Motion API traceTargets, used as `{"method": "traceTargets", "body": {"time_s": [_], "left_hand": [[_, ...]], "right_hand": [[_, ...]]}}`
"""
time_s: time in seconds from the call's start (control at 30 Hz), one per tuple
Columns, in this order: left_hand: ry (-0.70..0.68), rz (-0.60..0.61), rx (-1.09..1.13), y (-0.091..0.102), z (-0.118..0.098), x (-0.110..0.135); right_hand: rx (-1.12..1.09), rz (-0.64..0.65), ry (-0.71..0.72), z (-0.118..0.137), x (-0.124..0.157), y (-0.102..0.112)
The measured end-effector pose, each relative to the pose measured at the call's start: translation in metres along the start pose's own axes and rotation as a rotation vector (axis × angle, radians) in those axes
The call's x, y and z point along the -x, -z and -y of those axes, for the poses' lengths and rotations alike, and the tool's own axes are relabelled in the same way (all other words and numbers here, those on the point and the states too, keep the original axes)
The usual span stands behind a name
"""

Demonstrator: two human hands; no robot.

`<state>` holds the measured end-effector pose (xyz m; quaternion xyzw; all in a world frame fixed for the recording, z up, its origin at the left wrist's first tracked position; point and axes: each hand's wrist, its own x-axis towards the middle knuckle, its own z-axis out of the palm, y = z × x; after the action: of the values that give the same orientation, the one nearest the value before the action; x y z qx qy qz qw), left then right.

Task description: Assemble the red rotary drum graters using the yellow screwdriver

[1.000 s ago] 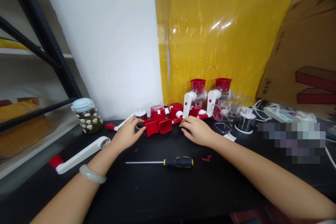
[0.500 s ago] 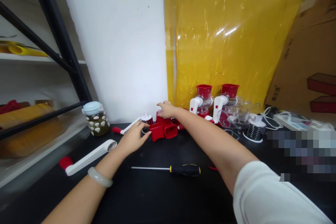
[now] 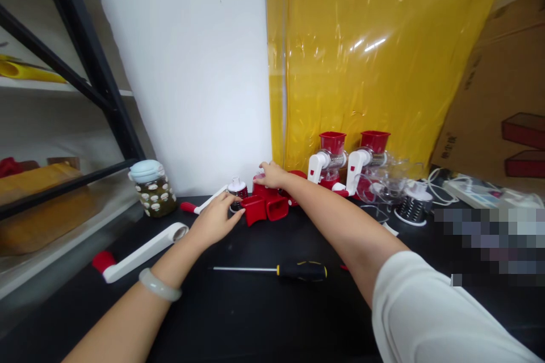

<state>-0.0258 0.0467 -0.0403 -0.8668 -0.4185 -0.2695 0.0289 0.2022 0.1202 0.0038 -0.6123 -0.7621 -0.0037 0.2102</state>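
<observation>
My left hand (image 3: 215,220) has thumb and fingers apart at the left edge of a red square-mouthed hopper (image 3: 254,211); whether it touches cannot be told. Beside this lies a second red hopper (image 3: 277,209), its mouth facing me. Behind them my right hand (image 3: 273,176) has its fingers curled over a red plastic part (image 3: 259,184), which it partly hides. A grater drum with a white top (image 3: 237,186) stands just behind my left fingertips. In front, a screwdriver with a black and yellow handle (image 3: 302,271) lies crosswise on the black table (image 3: 238,317).
Two assembled red and white rotary graters (image 3: 332,153) stand at the back right, near clear plastic parts (image 3: 385,178) and another drum (image 3: 414,204). White crank handles (image 3: 142,252) and a lidded jar (image 3: 152,188) are on the left. A shelf frame (image 3: 85,39) borders that side.
The view has shifted slightly. Both hands stay at the red parts, with the right fingers curled a little closer over theirs.
</observation>
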Motion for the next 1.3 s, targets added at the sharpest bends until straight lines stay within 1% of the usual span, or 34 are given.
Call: {"method": "traceTargets", "body": {"time_s": [0.1,0.17,0.27,0.33,0.4,0.43,0.47,0.53,0.6,0.63,0.67,0.7,0.77,0.83,0.97,1.1,1.3], "left_hand": [[-0.004,-0.001,-0.001,0.000,0.001,0.000],[-0.002,-0.005,-0.001,0.001,0.001,-0.001],[0.005,-0.015,0.000,0.002,0.002,-0.001],[0.009,-0.019,0.002,0.003,0.002,-0.002],[0.012,-0.022,0.005,0.004,0.003,-0.002],[0.012,-0.022,0.006,0.005,0.002,-0.002],[0.013,-0.023,0.006,0.006,0.002,-0.002],[0.012,-0.022,0.006,0.007,0.001,-0.002],[0.009,-0.027,0.004,0.008,0.000,-0.003],[0.010,-0.033,0.002,0.009,0.001,-0.004],[0.013,-0.040,-0.002,0.009,0.001,-0.004],[0.018,-0.047,-0.007,0.010,0.002,-0.005],[0.032,-0.063,-0.016,0.012,0.004,-0.006],[0.056,-0.082,-0.025,0.015,0.008,-0.007],[0.157,-0.128,-0.019,0.025,0.016,-0.008],[0.243,-0.159,-0.022,0.030,0.024,-0.008],[0.232,-0.150,-0.023,0.028,0.024,-0.007]], "right_hand": [[-0.014,-0.074,0.048,0.004,0.009,0.013],[-0.020,-0.116,0.106,0.008,0.019,0.029],[-0.016,-0.159,0.218,0.008,0.043,0.066],[0.005,-0.179,0.278,-0.002,0.062,0.097],[0.038,-0.202,0.295,-0.021,0.081,0.130],[0.072,-0.214,0.278,-0.034,0.091,0.146],[0.175,-0.205,0.229,-0.049,0.100,0.161],[0.237,-0.193,0.128,-0.083,0.117,0.185],[0.280,-0.197,0.018,-0.117,0.134,0.200],[0.310,-0.187,-0.045,-0.133,0.141,0.203],[0.368,-0.130,-0.130,-0.147,0.148,0.205],[0.389,-0.101,-0.174,-0.160,0.155,0.205],[0.408,-0.068,-0.234,-0.180,0.165,0.200],[0.418,-0.039,-0.281,-0.192,0.172,0.192],[0.433,0.015,-0.355,-0.203,0.176,0.180],[0.435,0.070,-0.382,-0.205,0.176,0.174],[0.446,0.093,-0.469,-0.210,0.173,0.174]]}}
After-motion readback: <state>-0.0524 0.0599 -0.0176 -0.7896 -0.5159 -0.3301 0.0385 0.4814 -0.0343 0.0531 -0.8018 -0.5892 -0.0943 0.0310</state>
